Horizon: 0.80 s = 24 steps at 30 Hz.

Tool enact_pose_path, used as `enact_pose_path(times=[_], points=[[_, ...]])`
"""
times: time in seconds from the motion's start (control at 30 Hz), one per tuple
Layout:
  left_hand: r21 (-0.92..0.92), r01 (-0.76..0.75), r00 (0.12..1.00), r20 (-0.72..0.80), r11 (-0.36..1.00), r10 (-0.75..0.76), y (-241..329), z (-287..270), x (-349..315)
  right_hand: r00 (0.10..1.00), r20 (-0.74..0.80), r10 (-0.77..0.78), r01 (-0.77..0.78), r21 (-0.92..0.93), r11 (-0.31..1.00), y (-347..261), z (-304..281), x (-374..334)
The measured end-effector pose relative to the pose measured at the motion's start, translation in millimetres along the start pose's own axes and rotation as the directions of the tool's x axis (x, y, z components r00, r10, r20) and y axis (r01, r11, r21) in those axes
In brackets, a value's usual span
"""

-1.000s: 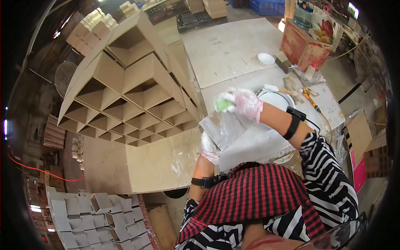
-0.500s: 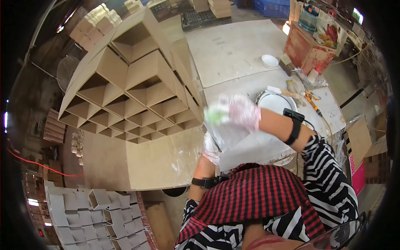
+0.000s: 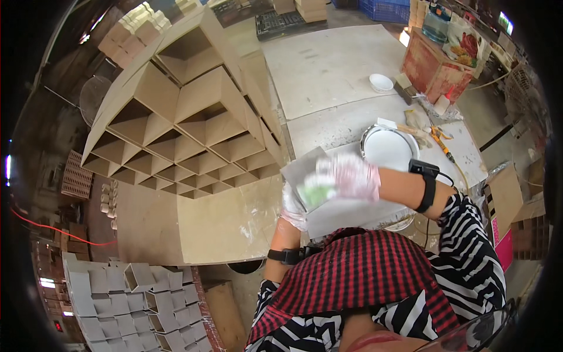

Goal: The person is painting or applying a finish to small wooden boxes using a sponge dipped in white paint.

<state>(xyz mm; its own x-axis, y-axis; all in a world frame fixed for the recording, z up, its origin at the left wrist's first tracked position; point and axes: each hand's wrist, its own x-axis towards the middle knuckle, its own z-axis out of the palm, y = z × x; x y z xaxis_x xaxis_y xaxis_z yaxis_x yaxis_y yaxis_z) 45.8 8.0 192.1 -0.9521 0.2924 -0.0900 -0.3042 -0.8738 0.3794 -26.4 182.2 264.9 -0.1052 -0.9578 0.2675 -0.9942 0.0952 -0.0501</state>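
My left hand (image 3: 293, 209), in a whitish stained glove, grips the near-left side of a grey square box (image 3: 306, 165); its fingers are partly hidden behind the box. In my right hand (image 3: 352, 176), gloved and smeared with white, is a pale green sponge (image 3: 317, 195), pressed against the box's upper face. The right hand is blurred by motion. Just beyond it stands a round bucket of white paint (image 3: 387, 149). A flat brush (image 3: 397, 125) lies across the bucket's far rim.
Bare brown boxes (image 3: 187, 111) are stacked high, open ends toward me, on the table's left. Grey-coated boxes (image 3: 120, 299) fill a stand at lower left. Beyond the bucket are a white bowl (image 3: 381, 83), an orange-handled tool (image 3: 441, 144) and a red crate (image 3: 431, 67).
My right hand has moved slightly right and nearer with the sponge, exposing more of the grey box's upper face. The left hand keeps its hold, shifting slightly.
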Motion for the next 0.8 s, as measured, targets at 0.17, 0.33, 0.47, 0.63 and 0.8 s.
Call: enact_pose_path(times=[0.17,0.33,0.47,0.63,0.8], points=[[0.152,-0.121,0.989,-0.072,0.981,0.133,-9,3,1,0.939,0.006,0.345,-0.341,0.162,0.926,12,-15,19],[0.200,-0.049,0.974,-0.207,0.979,0.091,-15,13,4,0.926,-0.217,0.308,-0.279,0.157,0.948,33,-36,16],[0.233,-0.094,0.991,-0.070,0.968,0.113,-5,12,1,0.991,0.135,-0.004,-0.018,0.158,0.987,-13,-12,-5],[0.016,-0.097,0.995,0.024,0.995,0.097,6,14,10,0.905,0.148,0.400,-0.426,0.371,0.825,7,-7,3],[0.835,-0.363,0.909,0.220,0.413,0.353,6,21,11,0.795,-0.051,0.604,-0.504,0.498,0.706,15,-21,5]])
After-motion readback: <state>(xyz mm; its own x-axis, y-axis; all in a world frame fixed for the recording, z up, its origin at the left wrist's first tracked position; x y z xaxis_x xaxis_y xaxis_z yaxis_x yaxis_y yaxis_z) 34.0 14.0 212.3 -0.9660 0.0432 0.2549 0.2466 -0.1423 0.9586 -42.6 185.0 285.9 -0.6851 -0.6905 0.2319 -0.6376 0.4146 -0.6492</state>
